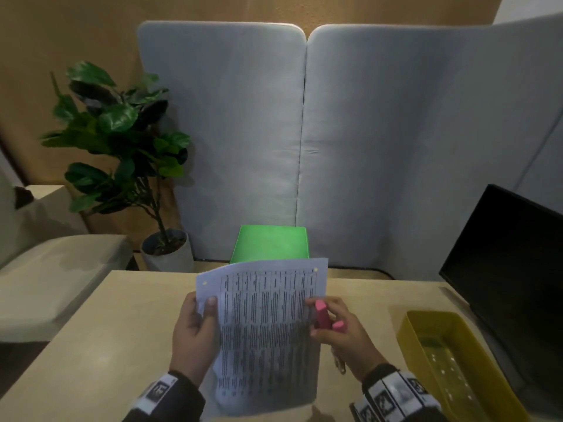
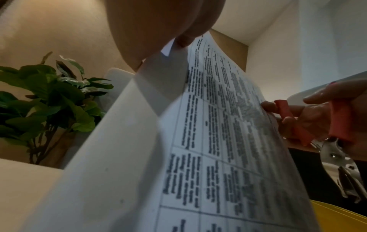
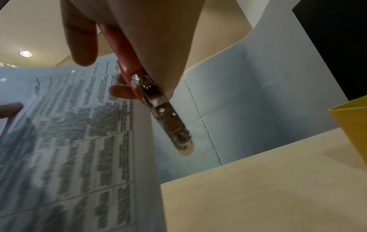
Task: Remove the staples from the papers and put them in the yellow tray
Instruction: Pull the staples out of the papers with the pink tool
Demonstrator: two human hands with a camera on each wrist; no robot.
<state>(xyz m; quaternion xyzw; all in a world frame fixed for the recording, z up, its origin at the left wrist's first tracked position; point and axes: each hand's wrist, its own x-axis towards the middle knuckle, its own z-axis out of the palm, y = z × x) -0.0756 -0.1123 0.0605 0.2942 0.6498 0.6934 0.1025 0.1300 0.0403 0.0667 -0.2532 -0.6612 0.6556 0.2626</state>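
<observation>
A printed sheaf of papers (image 1: 265, 327) (image 2: 214, 157) (image 3: 75, 141) is held upright above the beige desk (image 1: 100, 345). My left hand (image 1: 195, 333) pinches its left edge, thumb on the front. My right hand (image 1: 332, 327) holds the right edge with its fingertips while gripping a pink-handled staple remover (image 1: 323, 315) (image 2: 341, 124) (image 3: 158, 103), whose metal jaws point down, away from the paper. The yellow tray (image 1: 451, 360) (image 3: 353, 119) lies on the desk at the right with small bits in it.
A green folder (image 1: 271, 243) stands behind the papers. A black monitor (image 1: 511, 263) is at the far right beside the tray. Grey padded screens (image 1: 304, 132) back the desk, with a potted plant (image 1: 122, 141) and a sofa (image 1: 45, 269) to the left.
</observation>
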